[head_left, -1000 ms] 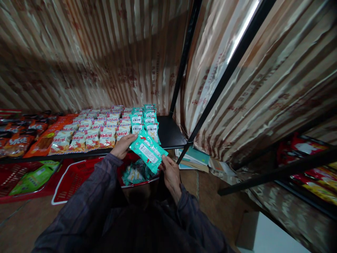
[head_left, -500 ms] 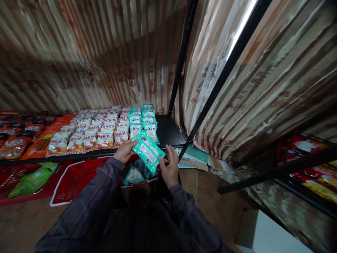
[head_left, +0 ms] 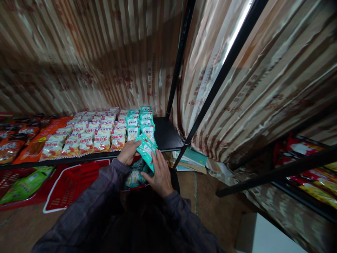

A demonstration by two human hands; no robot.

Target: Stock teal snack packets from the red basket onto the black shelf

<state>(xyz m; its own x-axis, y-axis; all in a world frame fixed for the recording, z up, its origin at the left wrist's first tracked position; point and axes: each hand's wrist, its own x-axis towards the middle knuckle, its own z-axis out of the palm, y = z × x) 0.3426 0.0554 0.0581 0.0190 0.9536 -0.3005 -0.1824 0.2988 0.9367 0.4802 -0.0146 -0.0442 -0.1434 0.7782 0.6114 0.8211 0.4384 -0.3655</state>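
Teal plastic pkt (head_left: pixel 145 149): L hand (head_left: pixel 128 153) pinching, R hand (head_left: pixel 161 175) spread against it; 2 teal-white pkt rows (head_left: pixel 146 123) shelved, teal pkts below (head_left: pixel 133 179) prob. left.

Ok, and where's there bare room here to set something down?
The shelf is bare at its right end, between the teal packets and the front black post. Bare floor also shows between the books and the white box. The shelf is crowded further left with white packets and orange packets.
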